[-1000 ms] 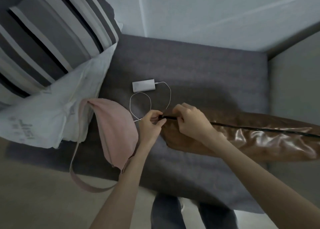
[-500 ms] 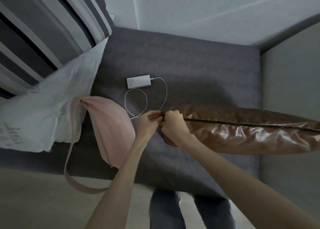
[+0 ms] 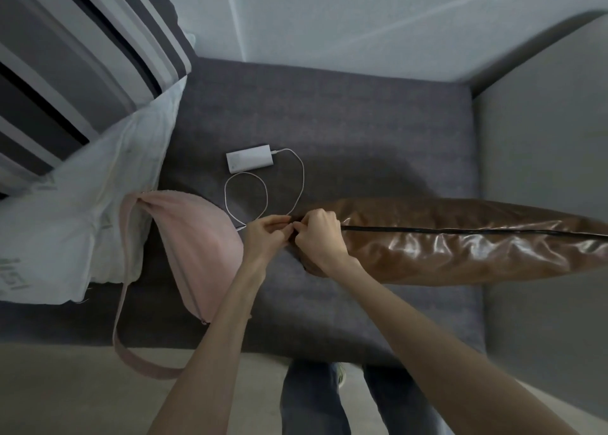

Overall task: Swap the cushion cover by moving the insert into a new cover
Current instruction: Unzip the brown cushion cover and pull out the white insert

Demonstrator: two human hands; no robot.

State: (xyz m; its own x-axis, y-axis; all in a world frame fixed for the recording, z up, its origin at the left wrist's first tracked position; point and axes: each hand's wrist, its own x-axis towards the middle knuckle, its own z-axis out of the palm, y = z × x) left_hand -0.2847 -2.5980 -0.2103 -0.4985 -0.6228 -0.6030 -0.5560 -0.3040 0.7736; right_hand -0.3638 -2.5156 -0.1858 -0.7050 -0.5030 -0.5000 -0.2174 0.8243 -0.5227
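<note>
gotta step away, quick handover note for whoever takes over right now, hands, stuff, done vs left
Left hand: pinching the cushion's corner at the zip end.
Right hand: fingers curled at the same corner, apparently on the zip pull.
Brown cushion: lies on the sofa seat, zip looks closed along its visible length.
Done: nothing visible yet.
Left: unzip, pull the insert out, put it into a new cover; I can't tell which item that is.

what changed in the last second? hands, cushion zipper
The right hand slid left along the black zipper of the brown cushion until it met the left hand at the cushion's near corner; a second ago there was a gap of zipper between them. Both hands pinch that corner throughout. The cushion, pink bag, power bank and cable kept their places on the sofa.
</note>
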